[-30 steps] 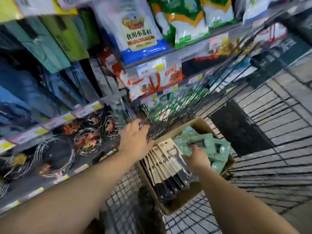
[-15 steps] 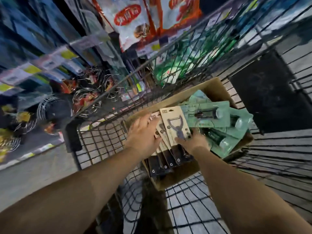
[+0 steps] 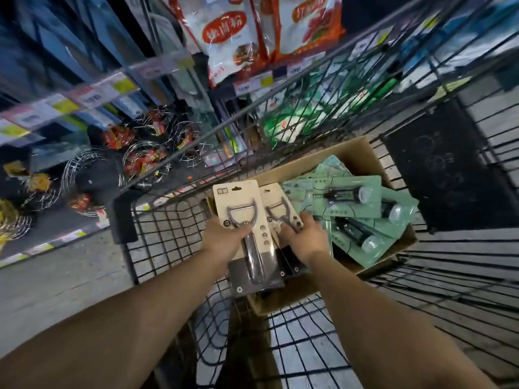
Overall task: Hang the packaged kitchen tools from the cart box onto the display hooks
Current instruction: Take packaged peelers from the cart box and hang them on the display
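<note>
A beige-and-black carded peeler package (image 3: 243, 220) is gripped by the left hand (image 3: 224, 237), fingers curled round its middle, and is held raised above the near end of the brown cardboard box (image 3: 362, 155) that sits in the black wire shopping cart (image 3: 168, 237). The right hand (image 3: 304, 237) is laid on a second beige peeler card (image 3: 276, 203) in the box, fingers curled over it, though a firm grip cannot be told. Green blister packs of dark tools (image 3: 354, 197) are piled in the far half of the box.
</note>
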Demonstrator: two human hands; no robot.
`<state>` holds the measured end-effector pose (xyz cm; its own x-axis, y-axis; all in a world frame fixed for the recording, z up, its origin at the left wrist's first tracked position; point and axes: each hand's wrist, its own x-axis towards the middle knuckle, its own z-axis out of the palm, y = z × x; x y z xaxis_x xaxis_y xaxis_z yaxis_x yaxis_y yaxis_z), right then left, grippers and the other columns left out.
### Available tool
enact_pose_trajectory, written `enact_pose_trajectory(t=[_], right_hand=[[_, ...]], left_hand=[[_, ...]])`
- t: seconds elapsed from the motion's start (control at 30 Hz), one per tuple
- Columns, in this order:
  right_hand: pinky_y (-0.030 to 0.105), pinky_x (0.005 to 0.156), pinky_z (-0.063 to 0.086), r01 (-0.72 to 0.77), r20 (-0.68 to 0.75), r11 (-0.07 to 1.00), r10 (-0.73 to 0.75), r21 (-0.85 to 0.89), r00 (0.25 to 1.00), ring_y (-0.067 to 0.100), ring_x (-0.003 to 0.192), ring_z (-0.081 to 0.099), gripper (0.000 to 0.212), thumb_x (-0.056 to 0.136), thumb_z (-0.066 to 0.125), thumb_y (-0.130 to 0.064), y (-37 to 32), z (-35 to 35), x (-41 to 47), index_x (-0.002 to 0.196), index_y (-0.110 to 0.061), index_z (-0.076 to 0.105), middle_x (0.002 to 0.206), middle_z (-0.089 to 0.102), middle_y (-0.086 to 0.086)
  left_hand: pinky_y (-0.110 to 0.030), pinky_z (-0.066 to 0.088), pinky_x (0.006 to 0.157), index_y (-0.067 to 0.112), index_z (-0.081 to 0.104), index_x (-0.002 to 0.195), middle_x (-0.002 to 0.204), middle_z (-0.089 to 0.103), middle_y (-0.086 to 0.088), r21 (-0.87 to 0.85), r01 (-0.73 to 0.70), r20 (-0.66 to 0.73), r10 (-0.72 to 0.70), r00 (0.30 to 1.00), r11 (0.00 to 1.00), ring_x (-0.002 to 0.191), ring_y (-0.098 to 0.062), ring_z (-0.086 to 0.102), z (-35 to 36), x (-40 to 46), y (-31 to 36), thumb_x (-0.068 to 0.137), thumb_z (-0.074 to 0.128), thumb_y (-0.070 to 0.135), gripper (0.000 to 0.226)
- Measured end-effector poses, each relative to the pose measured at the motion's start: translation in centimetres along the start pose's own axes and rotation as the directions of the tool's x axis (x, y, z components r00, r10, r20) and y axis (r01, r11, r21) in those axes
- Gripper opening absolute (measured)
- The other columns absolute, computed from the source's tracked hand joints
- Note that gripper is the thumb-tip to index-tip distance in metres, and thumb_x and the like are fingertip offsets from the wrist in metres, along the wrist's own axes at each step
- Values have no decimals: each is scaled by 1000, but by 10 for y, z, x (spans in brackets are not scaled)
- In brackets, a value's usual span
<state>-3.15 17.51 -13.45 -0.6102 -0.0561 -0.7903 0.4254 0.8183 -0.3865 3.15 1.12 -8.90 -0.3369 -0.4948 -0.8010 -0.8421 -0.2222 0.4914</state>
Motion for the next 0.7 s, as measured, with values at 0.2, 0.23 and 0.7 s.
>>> enact_pose_trajectory(t=[0.2, 0.23, 0.7], right_hand=[[50, 98, 49, -77, 11, 958, 83, -277, 996, 33, 120, 53, 85, 68, 72, -65, 3, 2, 18, 136, -23, 43, 129, 55, 10], [48, 95, 51, -93, 14, 959, 101, -269, 995, 32, 116, 55, 84, 66, 73, -67, 5, 1, 18, 133, -23, 46, 126, 57, 9], [30, 82, 50, -150, 143, 987, 157, -54, 977, 13, 82, 57, 45, 85, 73, -34, 11, -1, -11, 122, -13, 59, 116, 64, 3]], left_hand=[[-20, 38, 56, 15, 49, 114, 92, 59, 7, 9, -15, 55, 15, 998, 1000, 76, -2, 52, -7, 0, -5, 84, 79, 21, 43], [-21, 39, 57, 16, 49, 114, 93, 59, 7, 18, -23, 62, 22, 998, 1000, 77, -3, 53, -7, 0, -6, 84, 78, 22, 42], [-21, 41, 66, 13, 51, 123, 112, 64, 0, -21, -54, 94, 55, 994, 998, 90, -10, 59, -24, -10, -25, 84, 78, 21, 48]])
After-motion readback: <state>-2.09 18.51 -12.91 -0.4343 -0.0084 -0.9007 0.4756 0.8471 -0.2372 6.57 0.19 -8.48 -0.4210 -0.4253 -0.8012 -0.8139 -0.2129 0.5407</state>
